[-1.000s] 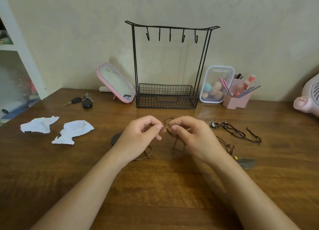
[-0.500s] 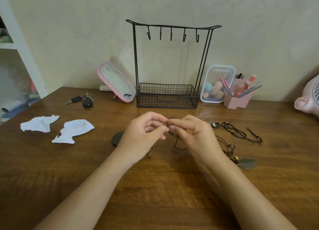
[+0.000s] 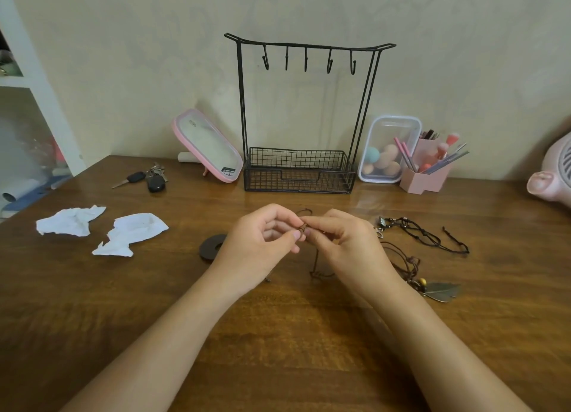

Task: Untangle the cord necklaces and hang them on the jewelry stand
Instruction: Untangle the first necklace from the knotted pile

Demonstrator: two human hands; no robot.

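Observation:
My left hand (image 3: 259,241) and my right hand (image 3: 349,244) meet fingertip to fingertip above the table's middle, both pinching a brown cord necklace (image 3: 315,264) at a small knot or bead. Its cord droops below my right hand. A dark ring pendant (image 3: 210,247) lies left of my left hand. A black cord necklace (image 3: 423,235) lies to the right. Nearer, a brown cord with beads and a metal leaf pendant (image 3: 440,291) rests beside my right wrist. The black wire jewelry stand (image 3: 304,115) stands at the back with bare hooks and a mesh basket.
Two crumpled white tissues (image 3: 102,227) lie at the left, car keys (image 3: 145,178) behind them. A pink mirror (image 3: 207,145) leans left of the stand. A clear box of sponges (image 3: 387,150) and a pink brush holder (image 3: 428,172) sit right of it. A pink fan (image 3: 553,176) is at the far right.
My hands have drawn together, so the fingertips now touch on the cord's knot. The rest of the table is unchanged.

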